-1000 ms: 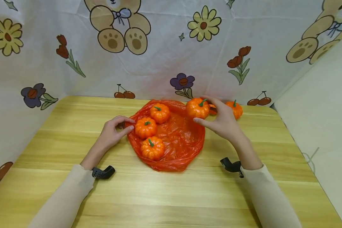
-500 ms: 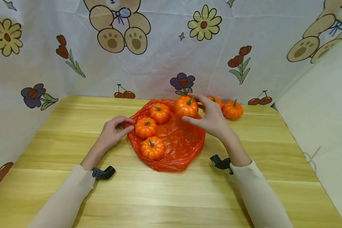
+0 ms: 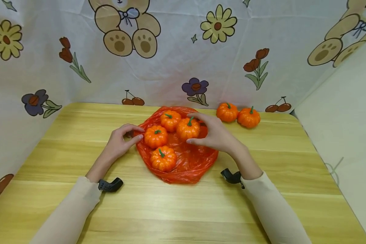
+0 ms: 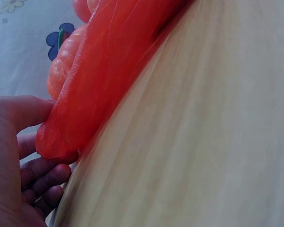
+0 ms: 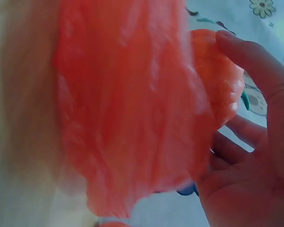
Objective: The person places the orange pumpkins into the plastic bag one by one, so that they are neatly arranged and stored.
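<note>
An orange plastic bag [image 3: 195, 159] lies spread on the wooden table [image 3: 183, 210]. Three small orange pumpkins rest on it: one at the back [image 3: 170, 120], one at the left [image 3: 156, 136], one at the front [image 3: 163, 158]. My right hand [image 3: 211, 135] grips a fourth pumpkin [image 3: 187, 128] over the bag, beside the back one; the right wrist view shows this pumpkin [image 5: 222, 90] in my fingers behind the bag [image 5: 128, 118]. My left hand [image 3: 120, 140] pinches the bag's left edge [image 4: 61, 137] with curled fingers.
Two more pumpkins [image 3: 227, 112] [image 3: 248, 117] sit side by side at the table's back right, near the printed cloth backdrop [image 3: 177, 51]. A plain wall panel [image 3: 347, 118] bounds the right side.
My right hand has carried the pumpkin from the back right, leftward and down over the bag. The left hand has stayed at the bag's edge.
</note>
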Demonstrator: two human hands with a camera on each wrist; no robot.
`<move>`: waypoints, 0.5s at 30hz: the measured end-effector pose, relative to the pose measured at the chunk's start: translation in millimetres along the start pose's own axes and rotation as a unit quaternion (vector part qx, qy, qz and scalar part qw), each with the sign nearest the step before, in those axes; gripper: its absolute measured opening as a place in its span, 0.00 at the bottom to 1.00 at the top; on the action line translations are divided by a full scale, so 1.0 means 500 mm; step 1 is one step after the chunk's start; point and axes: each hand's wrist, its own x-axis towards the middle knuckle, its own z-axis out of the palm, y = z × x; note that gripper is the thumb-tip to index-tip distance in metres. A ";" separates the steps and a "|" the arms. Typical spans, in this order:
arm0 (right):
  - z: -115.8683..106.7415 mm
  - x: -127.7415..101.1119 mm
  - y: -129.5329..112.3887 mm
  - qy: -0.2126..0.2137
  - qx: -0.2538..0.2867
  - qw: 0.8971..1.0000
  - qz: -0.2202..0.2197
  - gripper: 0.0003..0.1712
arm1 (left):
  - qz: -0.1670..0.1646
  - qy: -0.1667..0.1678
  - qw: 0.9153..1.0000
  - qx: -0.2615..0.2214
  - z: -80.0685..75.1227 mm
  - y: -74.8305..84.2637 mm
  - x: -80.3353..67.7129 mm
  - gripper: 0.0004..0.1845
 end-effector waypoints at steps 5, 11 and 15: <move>0.023 0.005 -0.002 -0.019 -0.008 1.000 -0.008 0.46 | 0.011 0.003 1.000 -0.004 0.000 0.000 0.000 0.11; 0.054 0.007 -0.003 -0.050 -0.009 0.999 -0.008 0.46 | 0.011 0.003 1.000 -0.004 0.000 0.000 0.000 0.11; 0.070 0.008 -0.007 -0.061 -0.018 0.998 -0.006 0.47 | 0.008 0.000 1.000 -0.008 -0.001 0.000 0.000 0.11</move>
